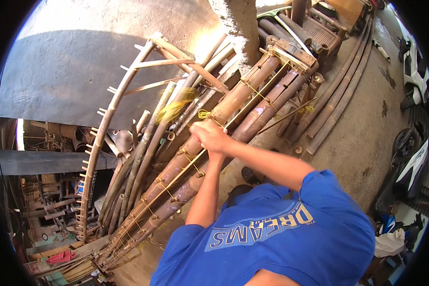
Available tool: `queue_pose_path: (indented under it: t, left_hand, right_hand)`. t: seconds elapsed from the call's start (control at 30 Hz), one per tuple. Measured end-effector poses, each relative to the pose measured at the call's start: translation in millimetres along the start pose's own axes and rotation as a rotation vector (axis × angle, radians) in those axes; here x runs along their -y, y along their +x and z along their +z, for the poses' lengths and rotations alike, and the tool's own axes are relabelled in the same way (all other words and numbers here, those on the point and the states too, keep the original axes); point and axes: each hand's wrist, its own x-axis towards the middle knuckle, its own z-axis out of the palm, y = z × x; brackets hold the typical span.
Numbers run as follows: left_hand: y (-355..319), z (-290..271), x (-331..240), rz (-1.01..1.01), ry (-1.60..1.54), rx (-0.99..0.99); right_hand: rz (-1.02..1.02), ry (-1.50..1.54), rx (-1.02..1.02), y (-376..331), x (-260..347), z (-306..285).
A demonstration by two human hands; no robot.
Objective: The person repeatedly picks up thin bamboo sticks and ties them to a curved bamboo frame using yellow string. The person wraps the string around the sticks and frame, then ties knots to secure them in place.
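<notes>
My two hands are closed together over a long bamboo frame [252, 125], my right hand [209, 131] pressed against my left hand [216, 148]. Both are wrapped round a yellow cord, and my fingers cover most of the grip. A small coil of this yellow cord [204, 114] shows just above my knuckles. Farther left, a loose yellow bundle [177, 105] is smeared by motion. Two thick brown bamboo tubes lie side by side in the frame, with a thin pale strip [176, 188] along them. Cord is tied across the tubes at intervals.
A curved bamboo rack with pegs [110, 112] leans at the left, beside several loose poles [152, 128]. A rough concrete pillar [243, 33] stands beyond the frame. Long bamboo poles [341, 97] lie on the floor at right, near a parked motorbike [414, 71].
</notes>
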Motion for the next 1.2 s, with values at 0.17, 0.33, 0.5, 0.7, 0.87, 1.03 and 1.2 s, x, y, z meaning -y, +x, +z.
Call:
queue_pose_path:
  t: [0.17, 0.33, 0.5, 0.7, 0.87, 1.03, 1.2]
  left_hand:
    - [8.0, -11.6, -33.4, -0.109, 0.279, 0.107]
    - [1.8, -14.8, 31.3, -0.002, 0.335, 0.148]
    - [11.5, -9.2, -26.2, -0.143, 0.262, 0.001]
    - [127.6, -51.0, -53.6, -0.14, -0.256, -0.174]
    - [147.1, -14.1, 44.7, -0.207, 0.371, -0.159]
    - [141.0, -55.1, 62.7, -0.158, 0.461, 0.16]
    - [43.6, -154.7, 27.1, 0.003, 0.462, -0.037]
  right_hand:
    - [-0.069, -1.017, 0.123, 75.8, -25.8, -54.9]
    - [0.16, -0.115, 0.56, 4.1, 44.3, -62.0]
    - [-0.047, -0.622, 0.634, -125.2, -35.7, -75.1]
    - [-0.013, -0.303, 0.446, -97.9, 48.7, -67.8]
    - [-0.017, -0.659, 0.611, -126.5, -12.0, -67.4]
    - [-0.03, -0.923, 0.445, -131.2, -41.9, -10.0]
    - [0.361, -0.008, 0.268, -173.9, -73.9, 82.4]
